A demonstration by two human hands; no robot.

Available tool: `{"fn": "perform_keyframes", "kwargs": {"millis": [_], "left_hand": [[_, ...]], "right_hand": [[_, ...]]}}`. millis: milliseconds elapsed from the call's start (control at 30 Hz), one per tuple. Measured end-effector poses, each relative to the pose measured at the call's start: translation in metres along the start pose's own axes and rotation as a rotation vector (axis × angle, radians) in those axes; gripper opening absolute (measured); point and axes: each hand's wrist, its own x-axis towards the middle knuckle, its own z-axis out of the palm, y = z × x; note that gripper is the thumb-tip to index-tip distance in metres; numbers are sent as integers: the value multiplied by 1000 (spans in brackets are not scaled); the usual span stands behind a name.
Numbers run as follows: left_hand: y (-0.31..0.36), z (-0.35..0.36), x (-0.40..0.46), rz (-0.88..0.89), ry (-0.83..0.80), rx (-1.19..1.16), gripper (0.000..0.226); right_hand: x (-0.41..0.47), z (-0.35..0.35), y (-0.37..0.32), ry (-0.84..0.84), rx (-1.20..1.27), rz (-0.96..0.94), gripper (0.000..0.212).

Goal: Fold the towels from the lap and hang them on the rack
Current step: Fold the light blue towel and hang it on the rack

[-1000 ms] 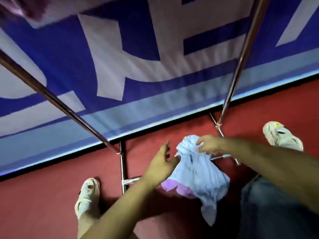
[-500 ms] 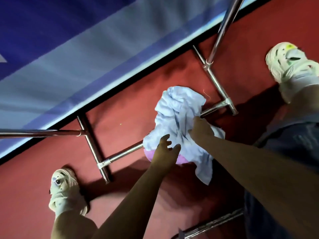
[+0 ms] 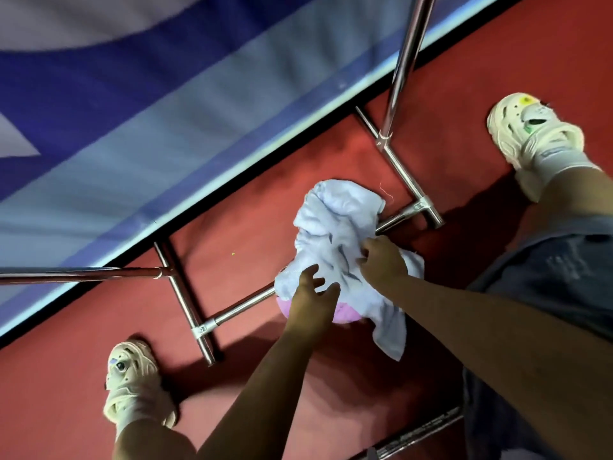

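Observation:
A crumpled pale blue towel [image 3: 335, 224] hangs in a bundle over the red floor, above the rack's lower bar. A pink towel [image 3: 343, 314] peeks out beneath it. My right hand [image 3: 383, 262] grips the blue towel's middle with curled fingers. My left hand [image 3: 311, 298] reaches onto the bundle's lower left edge, fingers spread and touching the cloth. The steel rack [image 3: 184, 295] stands in front of me, with base feet, a cross bar and two uprights [image 3: 403, 64].
A blue and white banner [image 3: 166, 104] covers the wall behind the rack. My feet in cream sandals, left [image 3: 132, 380] and right [image 3: 534, 134], stand on the red floor either side of the rack base. Dark shorts [image 3: 547, 293] are at the right. A metal piece [image 3: 418, 436] lies bottom right.
The view tilted down from banner to floor. My right hand moved from the towel's top edge to its middle. My left hand closed in onto the bundle's lower edge.

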Motion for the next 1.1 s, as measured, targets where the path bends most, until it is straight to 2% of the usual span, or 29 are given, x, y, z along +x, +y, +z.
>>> {"fn": "perform_keyframes", "kwargs": {"millis": [67, 200, 267, 367, 467, 567, 767, 933, 1100], "left_hand": [[5, -9, -24, 51, 43, -5, 54], [17, -33, -82, 154, 119, -37, 53], [20, -45, -113, 199, 167, -56, 55], [25, -60, -152, 270, 267, -94, 62], [37, -75, -188, 357, 335, -105, 66], [48, -91, -218, 500, 408, -90, 69], [73, -120, -283, 631, 410, -182, 77], [91, -137, -339, 743, 414, -245, 52], [129, -153, -394, 838, 336, -577, 37]], "right_hand": [[-21, -13, -9, 70, 89, -91, 24], [-69, -50, -46, -67, 109, -164, 10], [-93, -71, -64, -88, 211, -200, 17], [-122, -114, -95, -152, 302, -359, 33], [-151, -162, -128, -235, 344, -508, 28], [-175, -199, -157, -215, 390, -585, 31], [-224, -261, -206, -290, 525, -699, 23], [-253, -298, -245, -190, 545, -749, 18], [-255, -322, -281, -118, 417, -838, 15]]}}
